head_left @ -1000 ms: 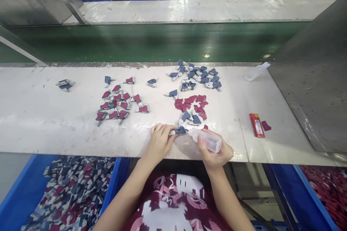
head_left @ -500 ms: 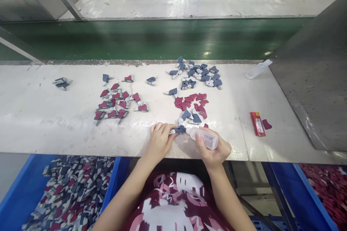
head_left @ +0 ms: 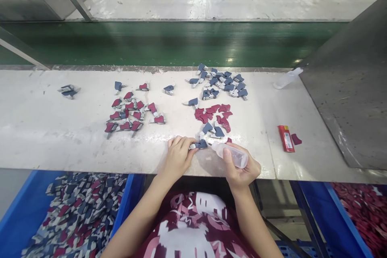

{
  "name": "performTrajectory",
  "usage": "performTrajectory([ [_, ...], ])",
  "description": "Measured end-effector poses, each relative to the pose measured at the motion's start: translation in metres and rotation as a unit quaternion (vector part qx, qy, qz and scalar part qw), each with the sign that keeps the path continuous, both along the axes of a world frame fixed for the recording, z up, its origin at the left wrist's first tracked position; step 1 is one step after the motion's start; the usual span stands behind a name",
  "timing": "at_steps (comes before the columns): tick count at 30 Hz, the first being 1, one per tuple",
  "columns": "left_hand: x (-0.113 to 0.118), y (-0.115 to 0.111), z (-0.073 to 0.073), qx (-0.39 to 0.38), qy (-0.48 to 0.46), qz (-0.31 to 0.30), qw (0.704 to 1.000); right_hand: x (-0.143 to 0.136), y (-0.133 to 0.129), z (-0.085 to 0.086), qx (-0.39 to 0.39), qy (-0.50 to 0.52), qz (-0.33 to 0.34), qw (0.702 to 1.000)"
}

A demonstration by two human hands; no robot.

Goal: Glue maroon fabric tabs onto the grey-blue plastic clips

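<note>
Across the middle, white bench (head_left: 54, 141): running from edge to edge, scuffed and shiny in patches.
Green belt (head_left: 169, 44): stretched along the far side of the bench.
Metal panel (head_left: 350, 100): slanting up at the right end of the bench.
Left bin (head_left: 18, 217): blue, below the near edge, heaped with grey, blue and maroon parts.
Right bin (head_left: 329, 217): blue, also below the near edge, full of maroon pieces.
Maroon-faced group (head_left: 129, 106): scattered beyond and to the left of the hands.
Blue-faced group (head_left: 228, 80): clustered near the far edge of the bench.
Right hand (head_left: 242, 171): fingers wrapped around a translucent squeeze bottle (head_left: 231, 154).
Left hand (head_left: 178, 155): fingertips pinched on the grey end of a blue-and-grey part (head_left: 201, 144).
Loose maroon pieces (head_left: 202, 116): spread between the blue-faced group and the hands.
Squeeze bottle: tilted, nozzle pointed left at the part; contact impossible to tell.
Second bottle (head_left: 287, 79): lying beside the metal panel.
Red packet (head_left: 286, 139): flat on the bench, well right of the right hand.
Blue-and-grey part: low over the bench near its front edge, between both hands.
Single maroon piece (head_left: 296, 139): just beside the red packet.
</note>
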State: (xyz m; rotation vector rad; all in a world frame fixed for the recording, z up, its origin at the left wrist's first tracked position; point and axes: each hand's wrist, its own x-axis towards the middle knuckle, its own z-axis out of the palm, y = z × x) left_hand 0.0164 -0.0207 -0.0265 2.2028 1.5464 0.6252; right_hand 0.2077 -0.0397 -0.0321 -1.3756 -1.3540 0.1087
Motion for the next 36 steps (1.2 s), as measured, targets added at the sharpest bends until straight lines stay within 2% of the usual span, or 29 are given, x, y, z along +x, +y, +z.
performTrajectory([
  [6, 0.000, -0.001, 0.000, -0.005, 0.000, 0.000, 1.000, 0.003, -0.002, -0.005, -0.003, 0.059, 0.004, 0.998],
  [10, -0.001, -0.001, 0.001, -0.004, -0.002, -0.001, 1.000, 0.001, 0.000, -0.002, -0.006, 0.092, 0.028, 0.995],
  [16, -0.001, -0.001, 0.002, -0.008, -0.004, -0.003, 1.000, -0.007, 0.002, 0.005, -0.015, 0.069, 0.055, 0.996],
  [36, -0.001, -0.001, 0.004, -0.009, -0.006, -0.007, 1.000, -0.015, 0.007, 0.005, -0.017, 0.025, 0.074, 0.997],
])
